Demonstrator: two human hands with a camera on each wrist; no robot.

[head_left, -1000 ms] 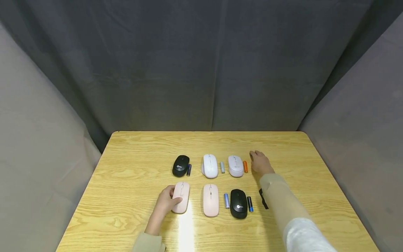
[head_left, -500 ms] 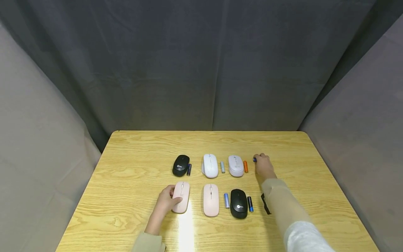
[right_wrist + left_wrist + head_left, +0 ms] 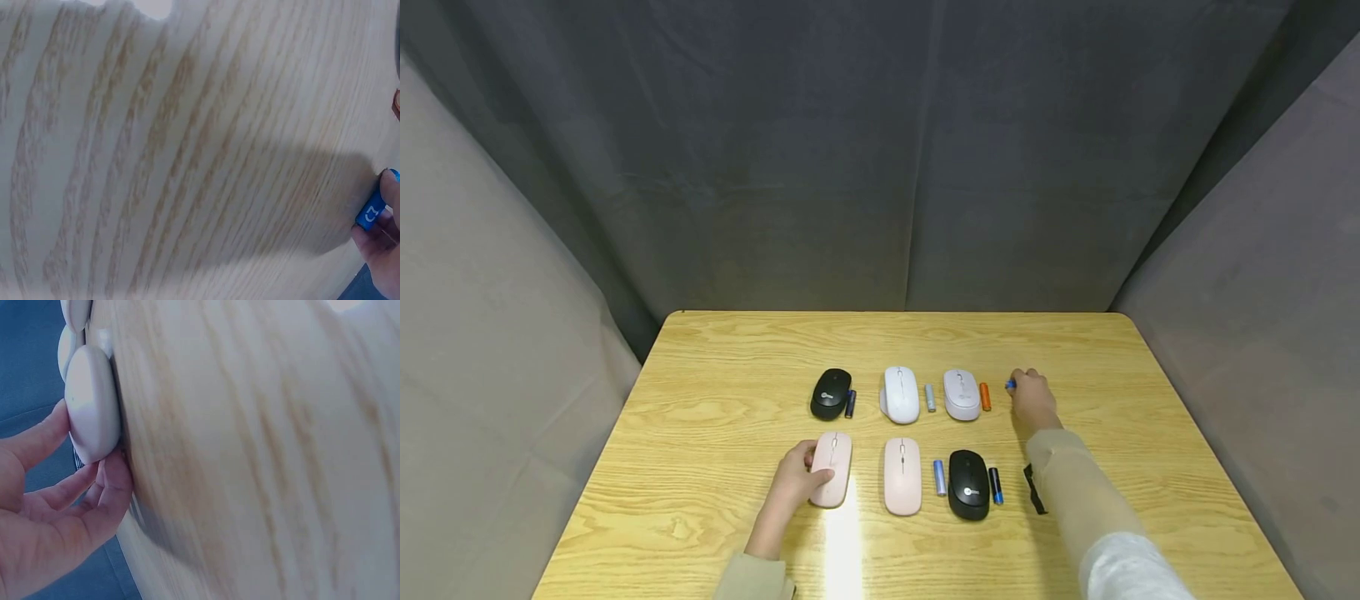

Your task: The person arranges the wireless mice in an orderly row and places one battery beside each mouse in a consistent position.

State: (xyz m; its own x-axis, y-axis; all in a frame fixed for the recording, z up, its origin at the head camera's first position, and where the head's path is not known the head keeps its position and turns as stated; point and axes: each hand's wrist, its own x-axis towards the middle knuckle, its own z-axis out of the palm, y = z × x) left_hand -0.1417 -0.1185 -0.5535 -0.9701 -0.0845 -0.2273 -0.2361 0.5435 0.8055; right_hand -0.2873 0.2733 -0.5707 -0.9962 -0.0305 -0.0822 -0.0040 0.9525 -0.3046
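My left hand (image 3: pixel 793 477) grips the pink computer mouse (image 3: pixel 832 462) at the front left by its left side and lower edge. In the left wrist view the thumb and fingertips hold that mouse (image 3: pixel 92 403) along its rim, close to the table. Over at the right, my right hand (image 3: pixel 1033 400) pinches a blue battery (image 3: pixel 373 211) between thumb and fingers, close over the tabletop. Part of this battery is hidden by the fingers. An orange battery (image 3: pixel 985 397) lies just left of the right hand, beside a white mouse (image 3: pixel 962 395).
Another white mouse (image 3: pixel 900 395), with a pale battery (image 3: pixel 929 398), and a black mouse (image 3: pixel 831 394), with a dark battery (image 3: pixel 850 405), fill the back row. In front lie a second pink mouse (image 3: pixel 902 477), a light-blue battery (image 3: pixel 940 478), a black mouse (image 3: pixel 969 485) and a black-blue battery (image 3: pixel 996 486).
My right hand has shifted slightly right and toward me, and the blue battery now shows at its fingertips. The left hand and the mice have stayed where they were.
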